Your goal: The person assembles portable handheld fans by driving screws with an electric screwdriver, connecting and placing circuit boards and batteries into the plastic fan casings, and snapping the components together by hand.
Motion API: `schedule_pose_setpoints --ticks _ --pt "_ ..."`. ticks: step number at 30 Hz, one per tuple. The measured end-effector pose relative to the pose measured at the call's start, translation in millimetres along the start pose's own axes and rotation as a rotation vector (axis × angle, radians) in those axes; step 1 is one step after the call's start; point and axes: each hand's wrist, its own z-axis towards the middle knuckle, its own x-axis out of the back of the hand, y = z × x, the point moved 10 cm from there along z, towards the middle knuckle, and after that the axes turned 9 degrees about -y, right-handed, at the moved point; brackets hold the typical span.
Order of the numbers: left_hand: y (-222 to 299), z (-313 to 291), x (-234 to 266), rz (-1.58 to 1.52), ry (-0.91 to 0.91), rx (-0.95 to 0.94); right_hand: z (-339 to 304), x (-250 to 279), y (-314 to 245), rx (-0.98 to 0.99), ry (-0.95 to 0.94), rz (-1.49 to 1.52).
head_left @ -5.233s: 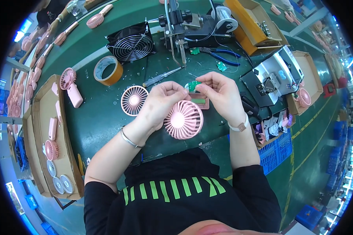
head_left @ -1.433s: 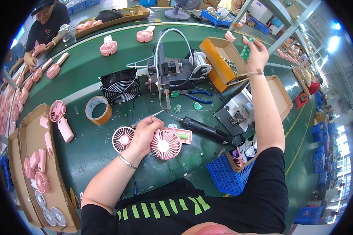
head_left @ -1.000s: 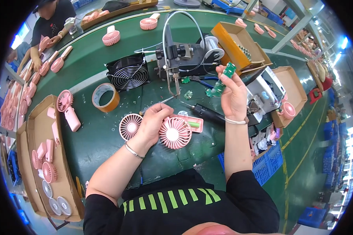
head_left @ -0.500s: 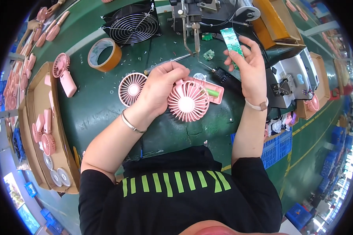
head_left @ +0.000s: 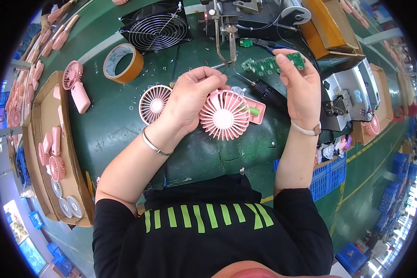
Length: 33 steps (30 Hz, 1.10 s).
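Observation:
My left hand is closed in a pinch at the upper edge of a pink handheld fan with a round slotted grille. Its opened handle points right and exposes a green cylindrical cell. Raised to the right, my right hand grips a strip of green circuit boards between thumb and fingers. Below that strip lies a soldering iron with a black grip. A separate pink fan grille rests on the green bench beside my left wrist.
A tape roll and a black cooling fan stand at the back left. A metal fixture rises at the back centre. Pliers lie beyond the boards. A cardboard tray of fan parts flanks the left edge.
My right hand has turned the circuit board strip from nearly upright to nearly level, its free end now pointing left. The fan under my left hand has shifted slightly right and tilted.

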Motion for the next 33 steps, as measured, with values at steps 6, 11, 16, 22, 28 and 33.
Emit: schedule_pose_setpoints --ticks 6,11,16,22,28,33 --pt "-4.3 1.7 -8.3 -0.03 -0.067 -0.008 -0.3 -14.5 14.4 -0.08 -0.025 -0.045" --pt "1.0 1.6 -7.7 -0.016 -0.034 -0.03 -0.6 -23.5 26.9 -0.137 -0.088 0.013" --pt "3.3 1.0 -7.8 -0.01 -0.025 -0.041 -1.9 -29.4 25.7 -0.13 -0.106 0.019" --pt "6.1 1.8 -9.7 0.02 -0.014 -0.046 -2.7 -31.6 19.0 -0.084 -0.113 0.001" --pt "15.6 -1.4 -13.0 0.012 -0.001 -0.116 -2.9 -32.5 13.2 -0.028 -0.14 0.023" --pt "15.2 -1.6 -11.6 0.022 0.009 -0.101 -2.3 -33.3 15.0 -0.037 -0.133 0.026"
